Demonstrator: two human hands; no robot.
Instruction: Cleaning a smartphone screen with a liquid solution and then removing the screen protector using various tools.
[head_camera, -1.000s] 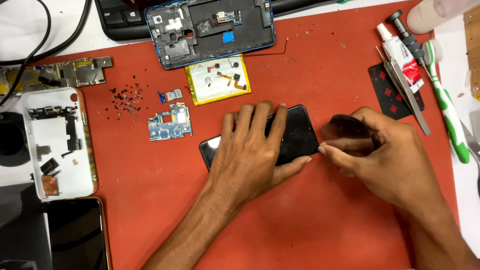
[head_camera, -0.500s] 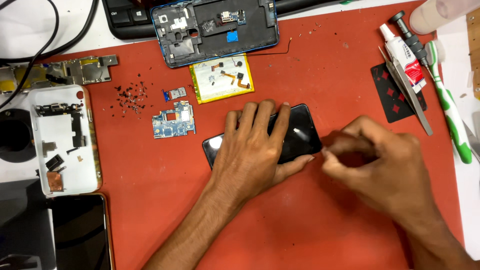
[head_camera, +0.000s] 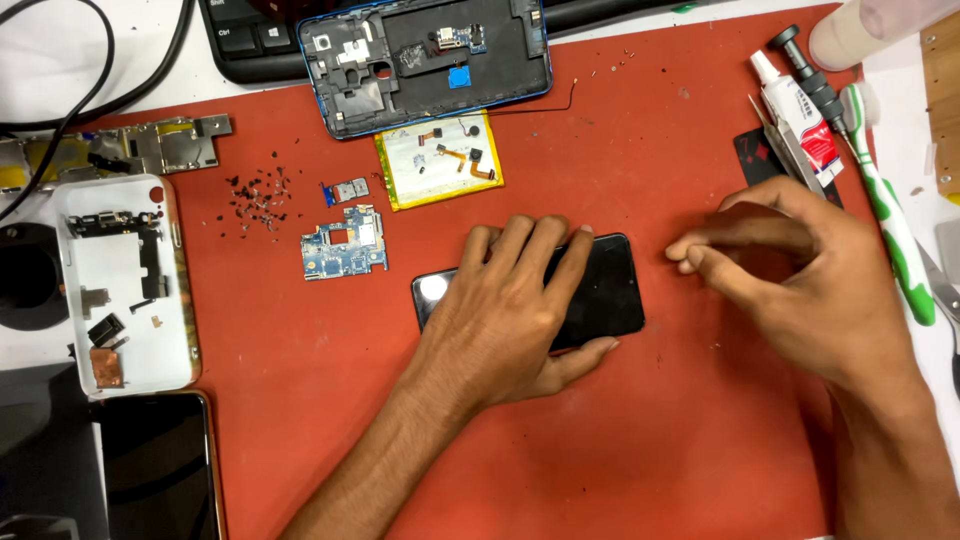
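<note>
**Phone stripped down, black panel pinned on the mat**

Your left hand (head_camera: 505, 310) lies flat, fingers spread, pressing the black phone panel (head_camera: 600, 295) onto the red mat (head_camera: 650, 440), near the mat's middle. Your right hand (head_camera: 800, 280) hovers just right of the panel, fingertips pinched together; whether they hold anything, you cannot tell. The teardown looks largely done: the open blue phone frame (head_camera: 430, 60) sits at the mat's top edge, the yellow battery (head_camera: 440, 160) just below it, the blue circuit board (head_camera: 345, 243) and loose screws (head_camera: 258, 195) toward the mat's left. The panel work itself appears unfinished.
</note>
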